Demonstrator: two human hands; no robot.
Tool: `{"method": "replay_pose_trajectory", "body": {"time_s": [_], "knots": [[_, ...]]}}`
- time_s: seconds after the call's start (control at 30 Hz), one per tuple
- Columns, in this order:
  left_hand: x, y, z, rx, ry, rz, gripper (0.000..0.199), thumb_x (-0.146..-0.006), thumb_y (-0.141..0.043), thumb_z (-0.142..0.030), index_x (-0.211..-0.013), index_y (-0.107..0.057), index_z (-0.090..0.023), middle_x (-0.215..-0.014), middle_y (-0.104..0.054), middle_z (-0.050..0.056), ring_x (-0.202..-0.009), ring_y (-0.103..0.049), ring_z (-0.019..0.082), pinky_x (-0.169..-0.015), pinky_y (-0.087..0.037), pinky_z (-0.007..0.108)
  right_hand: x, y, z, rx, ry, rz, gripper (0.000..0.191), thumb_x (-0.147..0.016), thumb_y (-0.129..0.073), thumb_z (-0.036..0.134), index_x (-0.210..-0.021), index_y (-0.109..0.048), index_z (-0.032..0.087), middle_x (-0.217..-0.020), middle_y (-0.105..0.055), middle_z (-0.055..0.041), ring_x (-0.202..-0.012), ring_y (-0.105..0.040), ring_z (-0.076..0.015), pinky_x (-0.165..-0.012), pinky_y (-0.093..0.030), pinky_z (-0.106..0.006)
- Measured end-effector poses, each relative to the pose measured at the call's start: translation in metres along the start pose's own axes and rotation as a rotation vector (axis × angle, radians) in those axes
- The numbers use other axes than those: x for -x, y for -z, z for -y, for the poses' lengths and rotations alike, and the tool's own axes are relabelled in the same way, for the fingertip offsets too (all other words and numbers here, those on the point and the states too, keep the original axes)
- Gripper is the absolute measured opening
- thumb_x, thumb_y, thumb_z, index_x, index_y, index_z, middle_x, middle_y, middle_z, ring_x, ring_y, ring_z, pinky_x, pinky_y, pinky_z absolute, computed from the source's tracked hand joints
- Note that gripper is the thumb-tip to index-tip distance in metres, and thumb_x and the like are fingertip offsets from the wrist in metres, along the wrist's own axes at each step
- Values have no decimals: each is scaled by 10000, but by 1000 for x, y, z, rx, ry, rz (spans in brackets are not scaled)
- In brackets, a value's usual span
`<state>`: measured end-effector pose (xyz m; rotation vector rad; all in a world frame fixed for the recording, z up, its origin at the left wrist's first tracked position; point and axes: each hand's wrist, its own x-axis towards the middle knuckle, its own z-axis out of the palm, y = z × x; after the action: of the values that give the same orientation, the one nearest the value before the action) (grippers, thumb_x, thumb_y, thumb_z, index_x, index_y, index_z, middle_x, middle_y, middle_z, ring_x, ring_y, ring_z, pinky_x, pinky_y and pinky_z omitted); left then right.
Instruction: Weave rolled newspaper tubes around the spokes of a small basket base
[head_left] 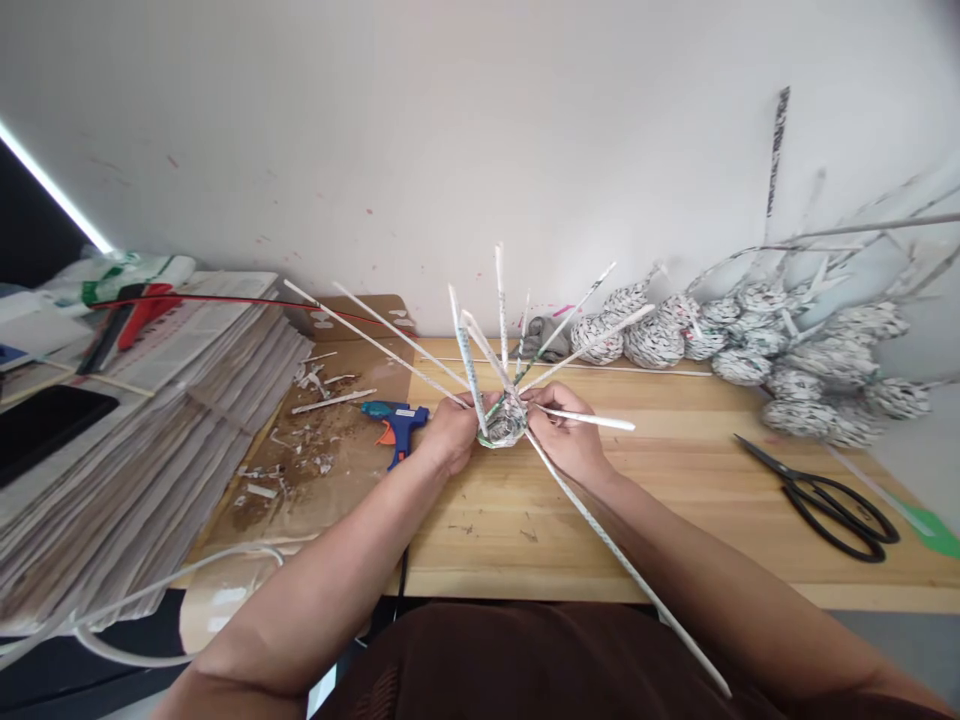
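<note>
Between my hands is a small woven basket [504, 432] of rolled newspaper, held just above the wooden table. Several paper tubes fan up and outward from its rim, and one long paper tube [615, 552] runs from its right side down toward my lap. My left hand [452, 432] grips the basket's left side, its fingertips partly hidden behind the weave. On the right side, my right hand [561, 432] is closed on the weave and the tubes at the rim, with a short tube [600, 419] sticking out past its fingers.
A blue glue gun [403, 428] lies left of my hands on brown cardboard [330, 500] strewn with paper scraps. Farther left are stacked newspapers [150, 430] with a phone [56, 430] on top. Black scissors [825, 500] lie at right, before several woven paper shapes [742, 335] against the wall.
</note>
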<state>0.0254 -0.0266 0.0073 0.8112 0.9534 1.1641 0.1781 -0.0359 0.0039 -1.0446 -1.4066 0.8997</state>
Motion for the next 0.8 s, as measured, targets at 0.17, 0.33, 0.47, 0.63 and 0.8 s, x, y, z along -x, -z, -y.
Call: {"method": "replay_pose_trajectory", "body": {"time_s": [0.17,0.33,0.47,0.63,0.8], "knots": [[-1,4,1,-58,-24,54,430,-515,-872,-432,-753,-750,-96,-723,-735,121,-712,-692,241,-663,-538,337,1,0,3,39,-3,-6,155,-779,-627,274,-692,-513,217,-854,-694,-39,-752,-646,-168,-654,-499,-271],[-4,8,2,-111,-61,51,406,-521,-874,-392,-778,-761,-98,-718,-734,103,-609,-651,181,-599,-500,284,3,-3,1,17,-105,-33,142,-760,-652,326,-736,-570,212,-730,-667,-18,-623,-607,-154,-572,-492,-268],[-1,7,-3,-211,-105,42,375,-600,-825,-424,-785,-764,-103,-677,-721,85,-568,-623,169,-556,-471,269,3,-4,2,-203,-304,40,181,-705,-696,343,-784,-598,214,-690,-656,8,-569,-595,-146,-551,-536,-287],[-4,8,-3,-255,-230,-97,341,-607,-821,-400,-750,-748,-99,-713,-730,85,-630,-642,187,-600,-493,280,3,-3,4,-300,-431,237,355,-673,-720,327,-1003,-664,208,-929,-717,-41,-733,-682,-196,-534,-579,-287],[-8,9,7,-193,-218,-121,341,-586,-835,-387,-774,-740,-119,-756,-742,79,-666,-659,187,-653,-515,290,4,-5,1,-228,-346,184,403,-616,-791,291,-987,-655,215,-979,-715,-42,-694,-683,-173,-516,-581,-262]]}}
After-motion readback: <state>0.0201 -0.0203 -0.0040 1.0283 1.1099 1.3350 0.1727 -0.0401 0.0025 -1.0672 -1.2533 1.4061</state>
